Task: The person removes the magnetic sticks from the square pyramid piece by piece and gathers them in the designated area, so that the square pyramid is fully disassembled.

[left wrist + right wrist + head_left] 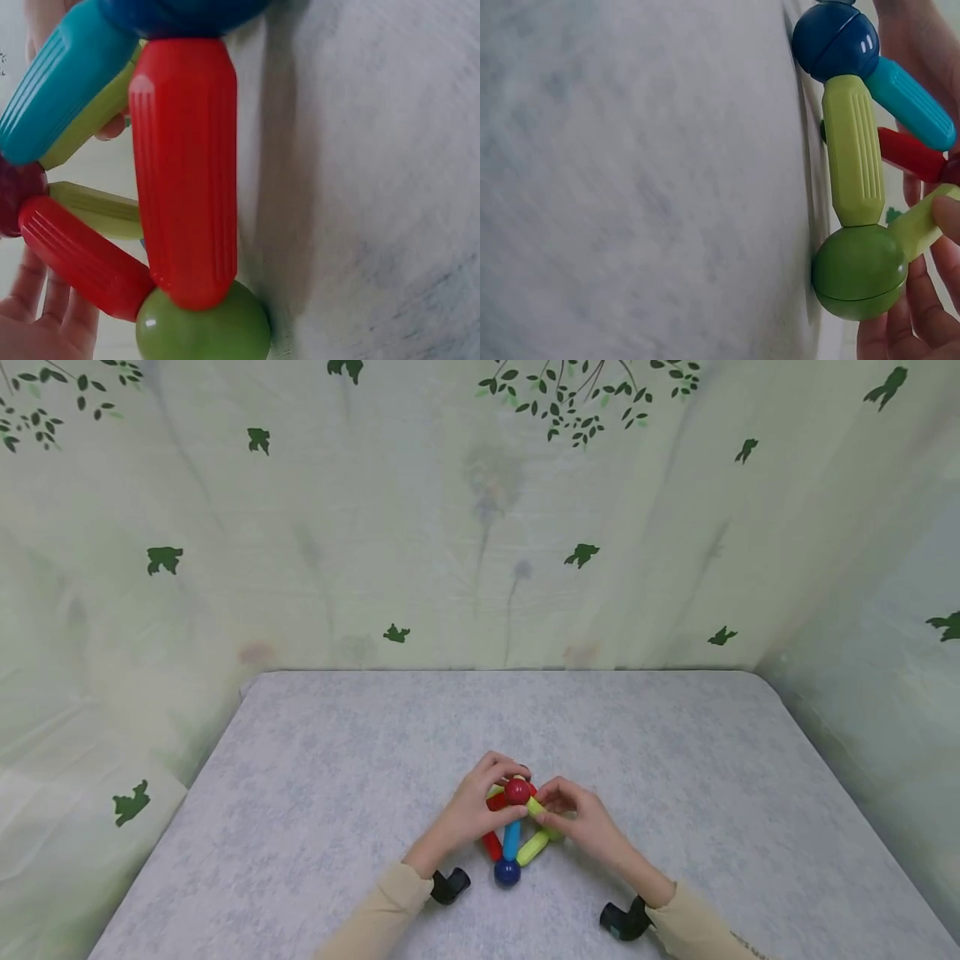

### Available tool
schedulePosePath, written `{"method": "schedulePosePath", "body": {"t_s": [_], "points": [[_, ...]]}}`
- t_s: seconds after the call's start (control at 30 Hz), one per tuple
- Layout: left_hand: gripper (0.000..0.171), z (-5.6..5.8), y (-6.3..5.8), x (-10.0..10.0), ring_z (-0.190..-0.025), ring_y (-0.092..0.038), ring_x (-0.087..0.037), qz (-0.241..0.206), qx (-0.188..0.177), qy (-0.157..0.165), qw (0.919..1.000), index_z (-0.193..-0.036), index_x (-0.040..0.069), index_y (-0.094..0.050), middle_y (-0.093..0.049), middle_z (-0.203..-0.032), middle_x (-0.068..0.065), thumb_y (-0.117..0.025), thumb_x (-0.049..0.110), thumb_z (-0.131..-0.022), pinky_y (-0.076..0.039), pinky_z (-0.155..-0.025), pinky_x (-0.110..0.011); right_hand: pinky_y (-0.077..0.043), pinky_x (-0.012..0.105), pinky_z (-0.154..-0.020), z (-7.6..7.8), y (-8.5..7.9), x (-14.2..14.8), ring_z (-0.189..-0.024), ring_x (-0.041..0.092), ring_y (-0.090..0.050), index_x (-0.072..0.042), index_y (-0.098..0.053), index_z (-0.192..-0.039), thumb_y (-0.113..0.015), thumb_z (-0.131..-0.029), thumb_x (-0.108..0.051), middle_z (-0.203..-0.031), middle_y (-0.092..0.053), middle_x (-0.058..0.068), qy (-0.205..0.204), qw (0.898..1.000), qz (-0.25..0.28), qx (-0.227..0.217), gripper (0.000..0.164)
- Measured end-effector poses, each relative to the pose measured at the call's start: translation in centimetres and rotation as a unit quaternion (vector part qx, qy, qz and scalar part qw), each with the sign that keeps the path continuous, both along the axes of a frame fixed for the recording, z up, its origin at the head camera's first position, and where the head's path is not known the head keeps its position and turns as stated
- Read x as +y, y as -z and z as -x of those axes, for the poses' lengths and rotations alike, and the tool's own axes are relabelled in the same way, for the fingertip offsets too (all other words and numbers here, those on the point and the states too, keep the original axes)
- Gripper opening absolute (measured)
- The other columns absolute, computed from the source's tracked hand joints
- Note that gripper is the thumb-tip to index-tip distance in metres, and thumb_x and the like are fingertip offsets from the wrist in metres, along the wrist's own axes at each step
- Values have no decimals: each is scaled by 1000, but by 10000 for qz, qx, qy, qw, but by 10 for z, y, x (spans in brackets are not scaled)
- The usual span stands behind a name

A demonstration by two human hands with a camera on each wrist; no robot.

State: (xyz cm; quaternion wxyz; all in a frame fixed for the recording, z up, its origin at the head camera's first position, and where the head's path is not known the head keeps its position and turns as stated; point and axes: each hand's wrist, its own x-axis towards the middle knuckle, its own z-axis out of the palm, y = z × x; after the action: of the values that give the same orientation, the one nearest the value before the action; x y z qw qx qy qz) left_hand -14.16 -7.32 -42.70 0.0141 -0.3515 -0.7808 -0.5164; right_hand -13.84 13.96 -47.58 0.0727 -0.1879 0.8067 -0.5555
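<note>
A pyramid-like frame of chunky ridged sticks and balls stands on the table, with a red ball [517, 791] on top. My left hand [471, 803] holds it there, thumb in front and fingers behind. With thumb and fingers, my right hand [583, 822] pinches a yellow-green stick [916, 231] that runs from the top ball down to a green ball [859, 271]. A light-blue stick [512, 841] drops from the top to a dark blue ball [507, 872] at the near corner. Along the base lie a red stick [184, 172] and another yellow-green stick [853, 150].
The frame stands on a grey mottled tabletop [360, 743] near its front. Black wrist cameras [450, 887] sit at both wrists, low over the table. A pale curtain [420, 527] with leaf prints hangs behind the far edge and along both sides.
</note>
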Motion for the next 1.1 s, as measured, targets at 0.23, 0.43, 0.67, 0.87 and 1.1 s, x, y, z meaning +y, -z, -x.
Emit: {"method": "schedulePosePath", "body": {"t_s": [0.23,0.43,0.67,0.87,1.1], "points": [[34,-2,-3,-1,-99,-58,-29,-89,-89,-75,9999,-113,-5,-62,-60,-107,-16,-73,-3,-81,-52,-84,-41,-49,31,-79,-10,-15,-8,-88,22,-59,-3,-61,-106,-65,-90,-5,-100,-62,5,151,9995,-227,-180,17],[35,9,17,-4,-100,-59,-30,-178,-57,184,9997,-116,-4,-62,-62,-110,-16,-71,-2,-82,-52,-82,-44,-50,30,-76,-22,-36,-15,-85,24,-59,3,-59,-103,-65,-87,2,-95,-62,10,193,9995,-207,-109,17],[36,23,33,-9,-104,-59,-20,-143,-149,188,9996,-122,3,-62,-62,-116,-9,-69,8,-87,-52,-85,-38,-51,28,-73,-20,-9,-14,-83,18,-59,-2,-59,-105,-68,-88,-6,-95,-62,5,172,9998,-113,-4,19],[38,24,28,-10,-107,-58,-17,64,-203,361,9991,-124,4,-61,-62,-119,-6,-69,11,-88,-51,-86,-32,-51,27,-72,-20,0,-11,-83,16,-59,-5,-60,-105,-71,-87,-12,-93,-62,3,277,9995,26,-113,22],[38,25,30,-10,-108,-58,-24,-79,-371,442,9983,-125,1,-59,-61,-121,-11,-68,6,-88,-50,-87,-40,-52,27,-75,-12,-3,-6,-87,17,-59,-4,-62,-103,-68,-88,-8,-96,-63,4,524,9986,84,16,17]]}}
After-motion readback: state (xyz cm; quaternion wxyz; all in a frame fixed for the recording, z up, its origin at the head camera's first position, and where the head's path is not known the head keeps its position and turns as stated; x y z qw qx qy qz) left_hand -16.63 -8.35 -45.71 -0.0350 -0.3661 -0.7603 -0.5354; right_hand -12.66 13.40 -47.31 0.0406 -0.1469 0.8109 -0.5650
